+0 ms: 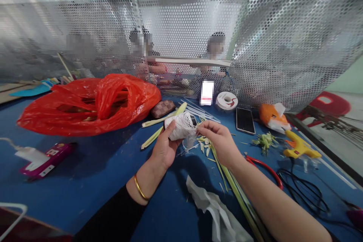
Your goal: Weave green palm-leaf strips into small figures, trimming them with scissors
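A spool of white thread (181, 127) lies tilted in my left hand (165, 146), whose thumb and fingers wrap round it. A bit of clear plastic hangs from the spool's right end. Beside that end, my right hand (219, 138) has its thumb and forefinger pinched together; whatever is between them is too small to name. Behind and below the spool lie pale green plant stalks (152, 138). Small cut pieces (204, 144) are scattered under my right hand, and long green leaf strips (241, 193) run beneath my right forearm.
A red plastic bag (70, 100) fills the back left, near a checked pouch (163, 109). At right are a ribbon roll (227, 101), phone (245, 120), tissue pack (273, 117), yellow glue gun (300, 146) and red-handled tool (266, 168). A perforated metal screen (184, 19) stands behind; people sit beyond.
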A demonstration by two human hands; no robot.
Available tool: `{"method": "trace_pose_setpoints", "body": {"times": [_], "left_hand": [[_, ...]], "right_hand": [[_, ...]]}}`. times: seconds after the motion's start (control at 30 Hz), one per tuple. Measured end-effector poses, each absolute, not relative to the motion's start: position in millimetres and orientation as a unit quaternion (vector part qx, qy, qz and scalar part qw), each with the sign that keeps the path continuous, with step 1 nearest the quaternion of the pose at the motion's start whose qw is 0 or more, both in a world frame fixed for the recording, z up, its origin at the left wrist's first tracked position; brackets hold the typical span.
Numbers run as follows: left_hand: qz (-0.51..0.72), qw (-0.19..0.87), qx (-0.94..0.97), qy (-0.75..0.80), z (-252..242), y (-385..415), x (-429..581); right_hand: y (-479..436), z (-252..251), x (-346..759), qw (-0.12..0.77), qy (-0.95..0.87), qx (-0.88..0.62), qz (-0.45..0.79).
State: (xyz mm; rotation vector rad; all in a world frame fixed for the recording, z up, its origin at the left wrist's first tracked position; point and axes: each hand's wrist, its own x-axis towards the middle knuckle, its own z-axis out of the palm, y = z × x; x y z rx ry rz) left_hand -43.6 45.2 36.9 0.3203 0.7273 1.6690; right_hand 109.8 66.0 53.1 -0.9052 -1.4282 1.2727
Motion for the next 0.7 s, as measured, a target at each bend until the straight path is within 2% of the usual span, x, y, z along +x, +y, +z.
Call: {"method": "trace_pose_setpoints", "body": {"times": [0.23, 0.43, 0.7], "left_hand": [[0.723, 0.583, 0.149, 0.34, 34.7, 47.7, -45.1], [0.714, 0.573, 0.171, 0.364, 34.6, 50.0, -49.7], [0.674, 0.635, 0.132, 0.354, 42.9, 50.8, -58.8]], "right_hand": [[72.1, 67.5, 121.9, 0.503, -0.466, -0.328, 0.65], [77.8, 77.4, 137.3, 0.441, -0.41, -0.297, 0.741], [97.2, 86.1, 168.8, 0.489, -0.309, -0.245, 0.778]]}}
